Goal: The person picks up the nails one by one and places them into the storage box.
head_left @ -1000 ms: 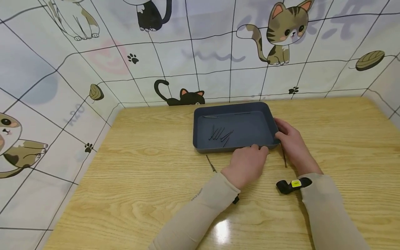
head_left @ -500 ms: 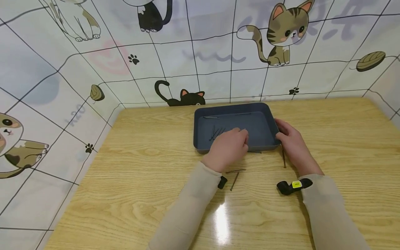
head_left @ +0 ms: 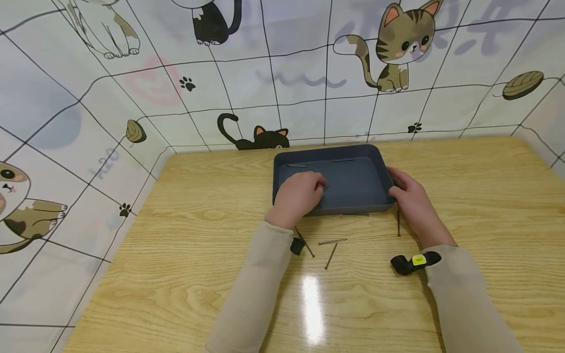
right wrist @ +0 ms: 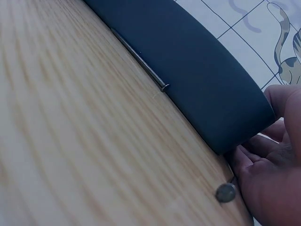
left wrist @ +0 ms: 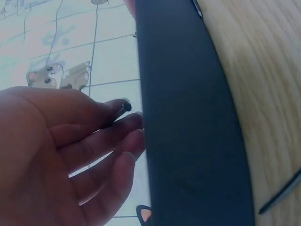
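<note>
- The left hand is hovering over the left part of the dark tray, its fingers curling round a nail; the left wrist view is showing the nail's head poking out between the fingertips, so the hand is pinching it, not lying slack.
- The right hand is gripping the tray's right-hand near corner, at about four o'clock on its rim, fingers wrapping the wall and steadying it.
- Judging by how things are lying, the gathering of nails looks partly done: two nails are lying along the tray's far wall at twelve o'clock, and any others are hiding under the left hand.
- What is looking left to do: three loose nails are lying on the bench at six o'clock of the tray, one more is sitting tight against the tray's near wall, and another is lying just beside the right hand's wrist.
- The nail against the wall looks the awkward one, tucked under the rim.
- The cat-patterned backdrop is standing round the bench at twelve and nine o'clock, well apart from the hands.
</note>
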{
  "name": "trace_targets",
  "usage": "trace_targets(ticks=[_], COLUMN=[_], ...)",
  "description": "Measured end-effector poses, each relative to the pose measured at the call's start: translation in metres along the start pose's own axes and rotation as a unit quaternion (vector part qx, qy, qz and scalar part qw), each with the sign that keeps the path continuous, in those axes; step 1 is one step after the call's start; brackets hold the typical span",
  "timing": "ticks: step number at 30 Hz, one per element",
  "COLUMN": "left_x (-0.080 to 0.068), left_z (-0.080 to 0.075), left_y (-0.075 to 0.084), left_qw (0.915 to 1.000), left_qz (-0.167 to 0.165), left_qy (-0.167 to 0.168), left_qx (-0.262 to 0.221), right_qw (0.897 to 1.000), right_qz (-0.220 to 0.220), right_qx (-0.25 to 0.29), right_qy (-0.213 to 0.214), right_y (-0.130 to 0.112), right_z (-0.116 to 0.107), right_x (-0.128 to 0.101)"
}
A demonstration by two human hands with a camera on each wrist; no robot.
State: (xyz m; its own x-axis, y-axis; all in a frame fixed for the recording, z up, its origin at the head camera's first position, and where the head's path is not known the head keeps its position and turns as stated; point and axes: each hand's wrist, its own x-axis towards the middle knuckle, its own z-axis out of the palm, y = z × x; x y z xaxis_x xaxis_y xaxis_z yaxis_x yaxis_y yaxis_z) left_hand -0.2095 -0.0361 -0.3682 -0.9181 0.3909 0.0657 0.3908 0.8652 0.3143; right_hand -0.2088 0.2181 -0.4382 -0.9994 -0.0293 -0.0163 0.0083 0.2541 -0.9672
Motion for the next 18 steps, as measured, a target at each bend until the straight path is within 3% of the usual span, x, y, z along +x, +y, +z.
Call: trace_targets(ticks=[5, 13, 18], left_x=[0.002, 0.004, 0.006], left_z=[0.003, 0.009, 0.014], left_y=[-0.005, -0.008, -0.009], left_qw=[0.9998, 0.9956, 0.9927], left_qz=[-0.019, -0.04, -0.045], left_qy=[-0.01, -0.08, -0.102], left_qx=[-0.003, 0.026, 0.047], right_qw=[1.0, 1.0, 1.0], right_qz=[-0.002, 0.002, 0.004], right_qx=[0.0, -0.004, 0.001], right_qy=[0.001, -0.002, -0.002], right_y=[0.001, 0.002, 0.001], right_z=[-0.001, -0.001, -0.001], right_x=[0.0, 0.0, 0.0])
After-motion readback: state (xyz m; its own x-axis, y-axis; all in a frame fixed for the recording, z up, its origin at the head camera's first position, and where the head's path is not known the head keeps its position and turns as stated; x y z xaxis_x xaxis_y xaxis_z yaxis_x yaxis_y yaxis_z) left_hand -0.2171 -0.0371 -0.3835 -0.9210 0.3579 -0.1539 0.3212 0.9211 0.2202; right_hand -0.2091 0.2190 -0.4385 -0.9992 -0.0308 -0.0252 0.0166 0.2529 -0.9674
